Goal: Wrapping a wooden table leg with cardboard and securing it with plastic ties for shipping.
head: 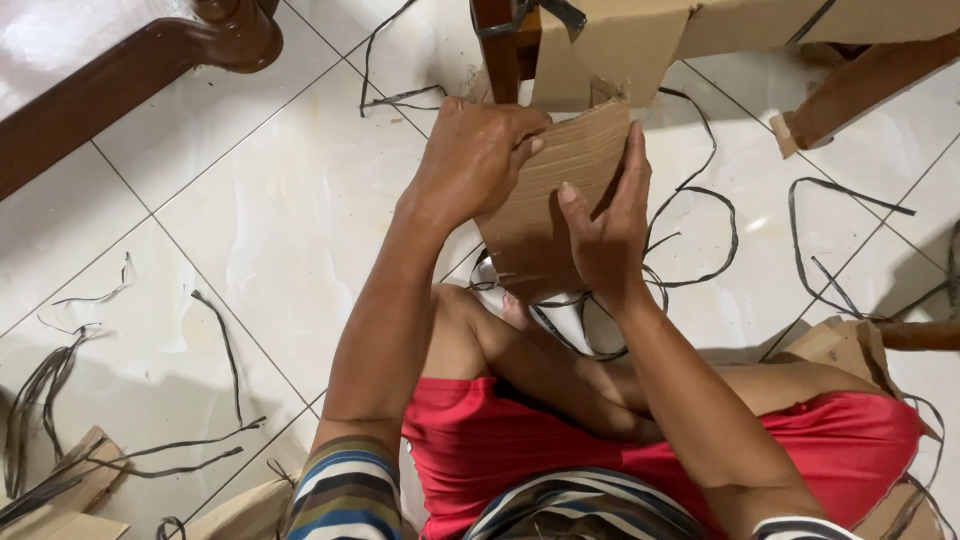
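A person sits on a white tiled floor (pixel 270 230) with legs folded, wearing red shorts (pixel 520 440) and a striped shirt (pixel 345 495), and holds a flat piece of brown cardboard (pixel 560 190) up in front of the knees with both hands. The left hand (pixel 478 160) is closed over the cardboard's upper left edge, its fingers curled down across the top so the knuckles face the camera. The right hand (pixel 605 225) grips the cardboard's right side, thumb pressed on the near face and fingers wrapped round the far edge. The piece is tilted, its lower end pointing down toward the feet; whether it is a single sheet or a folded one is hard to tell, since the hands cover much of it. Just beyond it, another sheet of cardboard (pixel 615 45) hangs wrapped over a wooden furniture leg (pixel 497 45), and a second wooden leg (pixel 860 85) with taped cardboard stands farther right. Thin black plastic straps (pixel 700 215) lie looped on the tiles under and beside the held piece, with more straps (pixel 225 350) scattered well apart to the left. A dark wooden rail (pixel 120 85) crosses the upper left corner, and cardboard scraps (pixel 75 490) lie at the lower left and beside the right thigh.
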